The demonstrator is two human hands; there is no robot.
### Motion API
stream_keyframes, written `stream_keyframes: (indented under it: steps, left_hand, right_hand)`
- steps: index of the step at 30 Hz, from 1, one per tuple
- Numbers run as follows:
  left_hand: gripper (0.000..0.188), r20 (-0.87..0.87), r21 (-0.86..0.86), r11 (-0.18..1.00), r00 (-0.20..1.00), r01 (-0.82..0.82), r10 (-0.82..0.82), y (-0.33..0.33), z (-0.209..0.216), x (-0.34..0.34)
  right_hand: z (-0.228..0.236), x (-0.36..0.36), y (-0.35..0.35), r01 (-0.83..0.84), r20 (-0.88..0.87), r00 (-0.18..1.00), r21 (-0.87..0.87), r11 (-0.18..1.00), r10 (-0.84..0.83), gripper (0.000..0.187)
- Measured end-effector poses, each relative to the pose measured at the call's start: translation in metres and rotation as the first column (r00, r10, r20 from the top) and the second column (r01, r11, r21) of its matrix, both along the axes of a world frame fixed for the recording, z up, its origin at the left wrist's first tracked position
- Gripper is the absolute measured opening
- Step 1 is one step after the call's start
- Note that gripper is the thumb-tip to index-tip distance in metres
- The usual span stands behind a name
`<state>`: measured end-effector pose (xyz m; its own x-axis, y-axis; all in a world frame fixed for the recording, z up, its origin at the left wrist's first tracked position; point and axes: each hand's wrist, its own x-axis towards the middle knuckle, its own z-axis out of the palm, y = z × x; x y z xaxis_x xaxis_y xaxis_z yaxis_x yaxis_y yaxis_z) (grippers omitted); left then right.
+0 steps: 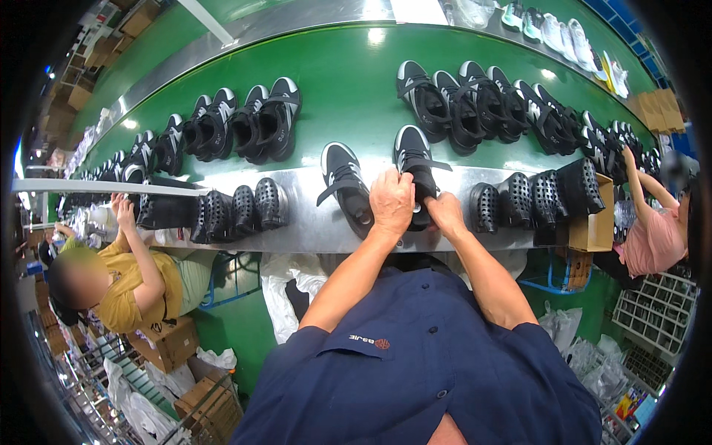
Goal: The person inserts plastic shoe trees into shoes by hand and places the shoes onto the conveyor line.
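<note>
A black sneaker with a grey toe cap [410,145] lies in front of me, half on the metal edge of the bench, its toe pointing away. My left hand [392,202] is closed at its opening, with curled fingers on the tongue and strap area. At the heel collar, my right hand [444,212] grips the same sneaker from the right; its fingertips are partly hidden in the opening. Just left of my left hand is a matching sneaker [341,175], untouched, its strap hanging loose to the side.
Rows of similar sneakers [282,119] stand on the green belt [348,96]. Black studded shoe forms [514,199] line the metal ledge [311,222] on both sides. A person in yellow [152,285] works at left, another in pink [656,241] at right, near a cardboard box [598,222].
</note>
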<state>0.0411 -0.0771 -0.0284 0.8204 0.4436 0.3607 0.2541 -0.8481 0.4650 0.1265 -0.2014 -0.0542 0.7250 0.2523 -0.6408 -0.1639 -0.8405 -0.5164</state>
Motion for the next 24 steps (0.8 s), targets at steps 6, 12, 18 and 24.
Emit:
stream_keyframes:
  steps: [6, 12, 18, 24]
  left_hand:
    - [0.011, -0.069, -0.147, 0.972, 0.982, -0.184, 0.176, -0.030, -0.015, -0.027]
    - [0.040, -0.252, -0.145, 0.918, 0.911, -0.369, 0.326, 0.019, 0.050, -0.083]
    - [0.079, -0.292, -0.652, 0.738, 0.956, -0.172, -0.035, 0.064, 0.017, -0.080]
    - [0.061, -0.234, -0.577, 0.805, 0.972, -0.135, -0.005, 0.081, 0.013, -0.091]
  right_hand:
    - [0.014, -0.017, 0.007, 0.075, 0.030, 0.996, 0.187, 0.980, -0.082, 0.032]
    - [0.009, -0.008, -0.005, -0.301, 0.274, 0.914, -0.038, 0.953, 0.300, 0.037]
    - [0.007, -0.013, 0.016, -0.444, 0.282, 0.855, -0.040, 0.895, 0.436, 0.036]
    - [0.045, -0.016, -0.021, -0.276, -0.125, 0.953, 0.011, 0.961, 0.275, 0.066]
